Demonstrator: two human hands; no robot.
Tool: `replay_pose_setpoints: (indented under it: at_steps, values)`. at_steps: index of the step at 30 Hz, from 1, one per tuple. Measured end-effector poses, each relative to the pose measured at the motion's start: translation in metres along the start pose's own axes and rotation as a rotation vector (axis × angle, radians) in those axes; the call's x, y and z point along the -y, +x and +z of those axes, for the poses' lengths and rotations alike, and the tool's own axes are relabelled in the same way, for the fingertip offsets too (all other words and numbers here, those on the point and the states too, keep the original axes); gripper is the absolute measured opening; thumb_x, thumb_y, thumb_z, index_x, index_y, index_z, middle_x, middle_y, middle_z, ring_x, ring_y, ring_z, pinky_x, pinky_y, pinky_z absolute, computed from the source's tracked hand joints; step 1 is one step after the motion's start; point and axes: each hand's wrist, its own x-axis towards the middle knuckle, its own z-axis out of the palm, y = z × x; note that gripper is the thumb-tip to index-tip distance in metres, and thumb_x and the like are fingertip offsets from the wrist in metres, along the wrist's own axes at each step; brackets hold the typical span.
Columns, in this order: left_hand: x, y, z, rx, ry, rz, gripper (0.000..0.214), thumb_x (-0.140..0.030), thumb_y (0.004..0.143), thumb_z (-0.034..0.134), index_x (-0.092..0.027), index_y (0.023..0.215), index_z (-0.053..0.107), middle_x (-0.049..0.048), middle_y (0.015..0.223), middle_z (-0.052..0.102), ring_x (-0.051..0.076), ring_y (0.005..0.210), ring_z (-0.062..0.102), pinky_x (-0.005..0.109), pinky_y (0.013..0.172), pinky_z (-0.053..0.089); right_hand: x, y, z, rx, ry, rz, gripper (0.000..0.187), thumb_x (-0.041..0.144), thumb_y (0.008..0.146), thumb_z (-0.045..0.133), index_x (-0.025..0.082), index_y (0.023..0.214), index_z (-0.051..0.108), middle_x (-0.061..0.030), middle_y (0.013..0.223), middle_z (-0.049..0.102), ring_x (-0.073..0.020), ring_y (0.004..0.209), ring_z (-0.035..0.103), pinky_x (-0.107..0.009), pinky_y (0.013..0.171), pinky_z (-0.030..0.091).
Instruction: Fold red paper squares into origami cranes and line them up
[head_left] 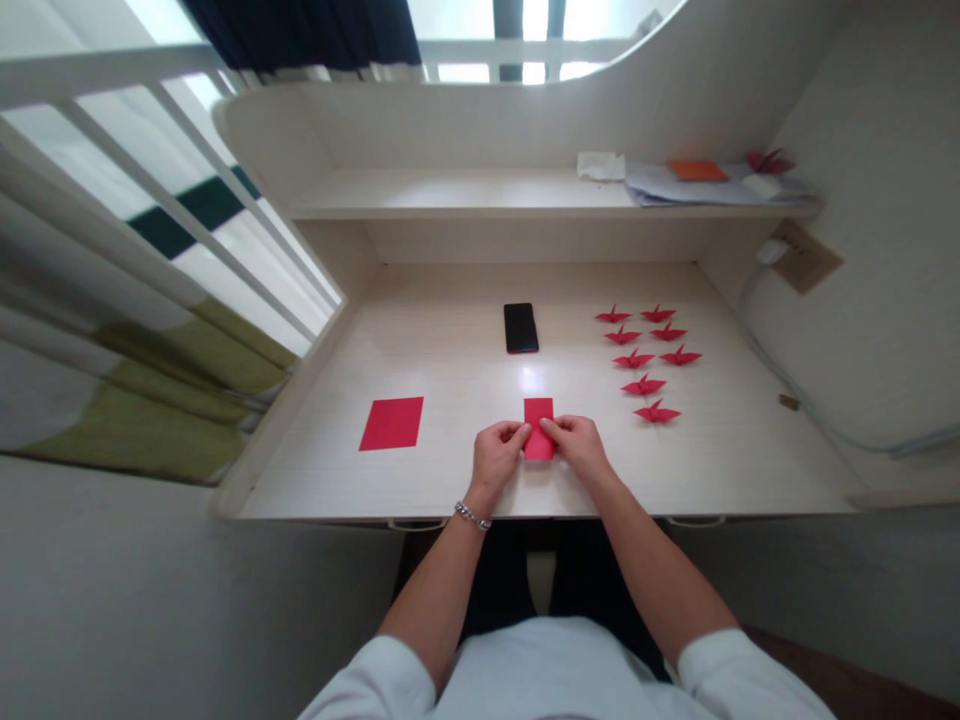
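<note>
A folded strip of red paper (538, 418) lies on the pale wooden desk (450, 470) in front of me. My left hand (496, 455) pinches its near left edge, fingers closed. My right hand (577, 446) pinches the near right edge in the same way. The near end of the paper is lifted between my fingertips; the far end rests flat on the desk. A silver bracelet (472, 516) sits on my left wrist.
A flat red paper sheet (392, 423) lies to the left. Several folded red paper cranes (646, 357) stand in two rows at the right. A black phone (520, 327) lies behind the paper. The upper shelf holds papers (705, 185) and another crane. A cable (795, 385) runs along the right.
</note>
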Motion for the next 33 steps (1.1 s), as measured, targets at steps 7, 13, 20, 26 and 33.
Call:
replay_pose_setpoints:
  at_steps: [7, 13, 20, 26, 33]
  values:
    - [-0.007, 0.001, -0.007, 0.104, -0.044, -0.073, 0.033, -0.043, 0.072, 0.07, -0.012, 0.082, 0.074, 0.0085, 0.071, 0.072, 0.016, 0.06, 0.062, 0.026, 0.056, 0.047, 0.006, -0.001, -0.002, -0.051, -0.048, -0.053, 0.037, 0.05, 0.071, 0.067, 0.014, 0.07, 0.072, -0.0062, 0.063, 0.07, -0.0167, 0.055, 0.059, -0.026, 0.051, 0.042]
    - [-0.013, 0.002, -0.009, 0.181, -0.037, -0.081, 0.032, -0.042, 0.074, 0.069, -0.011, 0.078, 0.073, 0.0061, 0.06, 0.068, 0.014, 0.053, 0.057, 0.024, 0.052, 0.043, 0.011, 0.0, -0.002, -0.085, -0.068, -0.066, 0.037, 0.05, 0.072, 0.066, 0.013, 0.072, 0.074, -0.0073, 0.067, 0.071, -0.0176, 0.057, 0.06, -0.026, 0.052, 0.044]
    - [-0.009, 0.004, -0.009, 0.218, -0.003, -0.07, 0.032, -0.042, 0.077, 0.066, -0.011, 0.077, 0.071, 0.0049, 0.06, 0.066, 0.013, 0.053, 0.056, 0.022, 0.052, 0.042, 0.012, -0.003, 0.001, -0.094, -0.024, -0.078, 0.037, 0.049, 0.071, 0.068, 0.013, 0.077, 0.075, -0.0082, 0.071, 0.073, -0.0187, 0.061, 0.063, -0.026, 0.056, 0.046]
    - [-0.007, 0.004, -0.008, 0.222, 0.043, -0.02, 0.032, -0.043, 0.081, 0.061, -0.012, 0.077, 0.07, 0.0038, 0.061, 0.065, 0.012, 0.054, 0.057, 0.022, 0.052, 0.042, 0.013, -0.006, 0.003, -0.135, -0.03, -0.088, 0.035, 0.047, 0.071, 0.068, 0.013, 0.078, 0.076, -0.0087, 0.074, 0.074, -0.0194, 0.063, 0.064, -0.027, 0.057, 0.048]
    - [-0.007, 0.001, -0.005, 0.131, 0.062, 0.017, 0.032, -0.043, 0.081, 0.061, -0.013, 0.08, 0.071, 0.005, 0.068, 0.069, 0.014, 0.06, 0.06, 0.023, 0.056, 0.045, 0.012, -0.007, 0.005, -0.09, -0.004, -0.05, 0.037, 0.048, 0.069, 0.07, 0.012, 0.079, 0.074, -0.0097, 0.074, 0.074, -0.0206, 0.065, 0.066, -0.027, 0.058, 0.049]
